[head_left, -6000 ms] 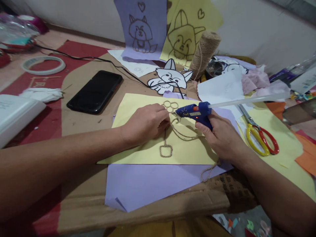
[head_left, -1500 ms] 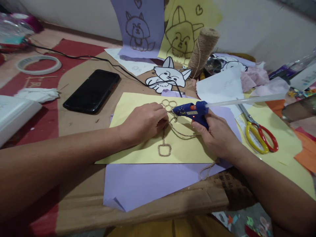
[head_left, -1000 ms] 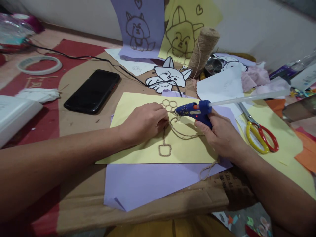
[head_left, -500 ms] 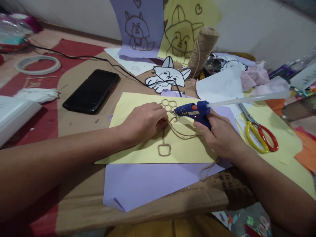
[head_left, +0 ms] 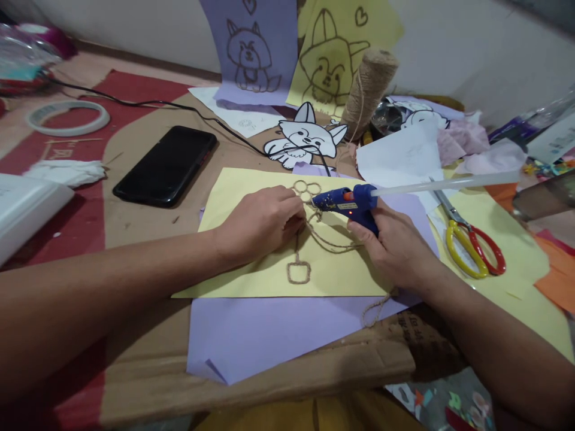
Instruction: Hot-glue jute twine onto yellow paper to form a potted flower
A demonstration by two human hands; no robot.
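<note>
A yellow sheet (head_left: 251, 272) lies over a purple sheet (head_left: 251, 335). On it, brown twine forms a flower (head_left: 306, 190) at the top and a small pot outline (head_left: 299, 273) lower down. My left hand (head_left: 269, 221) rests on the yellow sheet with its fingers pinched beside the flower; what they hold is hidden. My right hand (head_left: 398, 242) is wrapped round a blue glue gun (head_left: 348, 202), whose nozzle points left at the flower's lower edge. A loose strand of twine (head_left: 335, 245) curves between my hands.
A black phone (head_left: 166, 166) and a tape roll (head_left: 68, 117) lie at the left. Scissors (head_left: 471, 239) are at the right. A twine spool (head_left: 371, 87) stands behind the paper fox (head_left: 308, 137). A black cord (head_left: 179, 106) crosses the back.
My right hand has moved slightly left with the glue gun, bringing the nozzle nearer to the flower and my left fingertips. My left hand has stayed in place.
</note>
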